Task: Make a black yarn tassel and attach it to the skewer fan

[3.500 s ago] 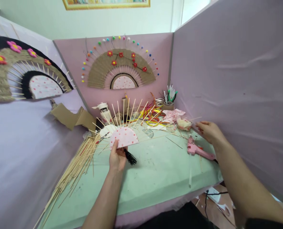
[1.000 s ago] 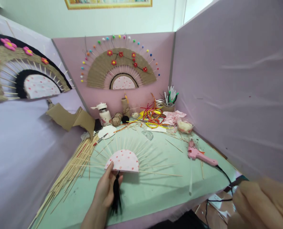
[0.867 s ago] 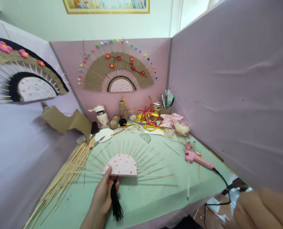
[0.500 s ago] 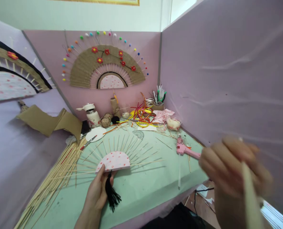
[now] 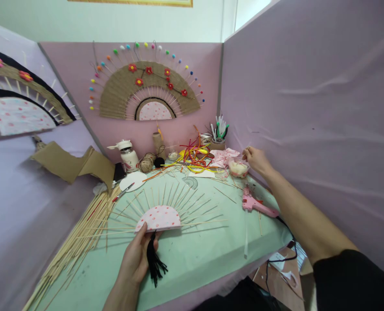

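Fan [image 5: 159, 218] is left of the glue gun [image 5: 258, 206], pinched in your left hand [image 5: 138, 255]. Right hand [image 5: 256, 159]'s curled beyond the gun, can't tell on what. Seems like a reaching step; next needs a steady fan.

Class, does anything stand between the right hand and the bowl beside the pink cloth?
Nothing visible does: the right hand is close beside the bowl, contact unclear, and the glue gun lies outside that gap.

Table [image 5: 208, 255] in pale green cloth, faintly marked. Left side: long bundle of thin sticks [image 5: 78, 233]. Back, left to right: white bottle [image 5: 130, 159], twine ball [image 5: 146, 163], cardboard tube [image 5: 158, 144], red-yellow tangle of stems [image 5: 196, 152], pink-dotted fabric [image 5: 223, 157], clear bowl [image 5: 239, 169]. Nearer: white oval card [image 5: 135, 179], protractor [image 5: 190, 182]; pink glue gun [image 5: 259, 207] at right.
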{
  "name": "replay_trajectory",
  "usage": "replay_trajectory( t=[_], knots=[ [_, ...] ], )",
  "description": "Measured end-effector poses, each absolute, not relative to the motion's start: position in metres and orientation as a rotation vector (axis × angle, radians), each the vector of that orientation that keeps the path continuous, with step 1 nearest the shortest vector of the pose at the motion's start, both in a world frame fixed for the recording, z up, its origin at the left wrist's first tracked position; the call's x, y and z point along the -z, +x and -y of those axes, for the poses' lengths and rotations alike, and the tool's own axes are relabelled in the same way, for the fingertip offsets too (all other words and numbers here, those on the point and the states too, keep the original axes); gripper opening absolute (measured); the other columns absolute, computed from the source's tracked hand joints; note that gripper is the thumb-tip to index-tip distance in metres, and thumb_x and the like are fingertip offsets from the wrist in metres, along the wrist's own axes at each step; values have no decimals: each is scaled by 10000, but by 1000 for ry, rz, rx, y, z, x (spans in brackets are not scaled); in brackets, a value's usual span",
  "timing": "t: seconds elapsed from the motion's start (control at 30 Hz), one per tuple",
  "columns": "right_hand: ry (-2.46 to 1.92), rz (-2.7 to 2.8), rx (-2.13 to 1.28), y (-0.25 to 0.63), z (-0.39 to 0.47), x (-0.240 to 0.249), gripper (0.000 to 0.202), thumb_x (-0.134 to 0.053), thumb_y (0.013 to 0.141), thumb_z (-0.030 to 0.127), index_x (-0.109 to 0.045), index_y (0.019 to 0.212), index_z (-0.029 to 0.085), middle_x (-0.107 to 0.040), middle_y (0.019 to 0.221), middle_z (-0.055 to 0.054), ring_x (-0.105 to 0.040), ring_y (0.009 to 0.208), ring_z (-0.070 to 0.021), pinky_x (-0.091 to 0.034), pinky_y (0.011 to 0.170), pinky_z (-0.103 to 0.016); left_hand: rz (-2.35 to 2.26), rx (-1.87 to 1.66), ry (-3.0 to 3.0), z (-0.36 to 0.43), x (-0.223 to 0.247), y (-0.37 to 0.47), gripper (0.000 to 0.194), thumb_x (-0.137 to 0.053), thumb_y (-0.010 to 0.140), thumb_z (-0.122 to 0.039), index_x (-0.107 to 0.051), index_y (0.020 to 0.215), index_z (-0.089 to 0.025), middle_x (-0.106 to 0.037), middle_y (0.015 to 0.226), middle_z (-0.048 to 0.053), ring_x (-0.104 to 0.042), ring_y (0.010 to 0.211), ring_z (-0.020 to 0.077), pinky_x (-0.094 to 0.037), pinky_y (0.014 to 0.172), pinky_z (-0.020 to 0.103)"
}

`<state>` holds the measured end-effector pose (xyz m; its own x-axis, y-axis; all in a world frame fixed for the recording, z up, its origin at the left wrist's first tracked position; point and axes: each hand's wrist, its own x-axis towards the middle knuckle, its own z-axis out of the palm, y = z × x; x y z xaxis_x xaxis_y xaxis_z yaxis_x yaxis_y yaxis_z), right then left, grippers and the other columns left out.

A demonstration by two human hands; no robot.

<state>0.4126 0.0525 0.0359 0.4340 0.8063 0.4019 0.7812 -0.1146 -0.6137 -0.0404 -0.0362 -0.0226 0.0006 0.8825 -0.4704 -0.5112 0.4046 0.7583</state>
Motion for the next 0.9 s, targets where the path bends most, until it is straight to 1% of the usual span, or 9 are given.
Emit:
replay_trajectory(
  t=[0.17,0.27,0.4,0.5,0.57,0.67,0.73,0.8,0.9],
  knots=[
    [-1929,1362,-87,413,-63,-30,257,-498,856,204,-569,609,194,-664,619,-46,-583,619,-161,-429,668,-261,-1090,-1157,421,36,23,-41,233,-524,918,-164,-614,1133,-161,-704,1014,88,-729,817,179,-495,399,131],
    [-1903,1322,-117,415,-63,-26,250,-537,830,205,-568,582,195,-654,583,-44,-600,628,-169,-439,677,-267,-1078,-1158,419,36,24,-41,230,-521,919,-168,-618,1127,-172,-703,1020,80,-729,818,182,-497,393,135],
    [-1803,1158,-115,424,-56,-26,218,-460,881,234,-584,710,182,-691,663,-68,-630,626,-167,-477,659,-278,-1073,-1163,416,36,25,-41,209,-534,912,-171,-630,1097,-179,-702,1016,74,-729,817,185,-506,403,142],
    [-1715,1013,-106,427,-47,-30,268,-354,937,281,-551,788,177,-707,750,-108,-646,609,-161,-505,611,-281,-1069,-1176,421,37,25,-41,212,-537,911,-173,-634,1100,-177,-701,1018,73,-728,820,182,-515,425,141],
    [-1626,941,-108,422,-38,-35,289,-344,952,341,-532,798,186,-706,769,-111,-652,612,-160,-517,597,-281,-1065,-1176,420,37,25,-41,208,-532,914,-171,-635,1095,-176,-700,1032,73,-728,821,176,-520,436,140],
    [-1327,863,-184,401,-19,-47,288,-454,914,448,-545,795,202,-694,729,-78,-651,612,-162,-521,589,-281,-1063,-1175,414,37,24,-41,189,-534,913,-167,-638,1071,-175,-703,1026,64,-728,809,171,-527,447,147],
    [-1134,856,-269,379,0,-59,276,-532,871,475,-568,801,210,-678,686,-48,-636,591,-153,-517,584,-278,-1064,-1178,410,37,24,-41,177,-539,910,-164,-637,1057,-171,-707,1005,59,-728,790,167,-535,457,155],
    [-1015,866,-377,352,23,-73,242,-573,855,457,-598,803,222,-673,682,-28,-615,574,-133,-512,581,-265,-1066,-1181,406,37,24,-40,173,-539,910,-162,-635,1054,-163,-710,994,62,-727,771,165,-540,463,163],
    [-861,863,-596,308,63,-92,173,-633,825,415,-632,756,256,-640,620,6,-570,523,-117,-464,489,-234,-1064,-1191,391,38,24,-40,166,-542,908,-158,-632,1047,-146,-711,983,72,-724,757,159,-543,467,168]
  ],
)
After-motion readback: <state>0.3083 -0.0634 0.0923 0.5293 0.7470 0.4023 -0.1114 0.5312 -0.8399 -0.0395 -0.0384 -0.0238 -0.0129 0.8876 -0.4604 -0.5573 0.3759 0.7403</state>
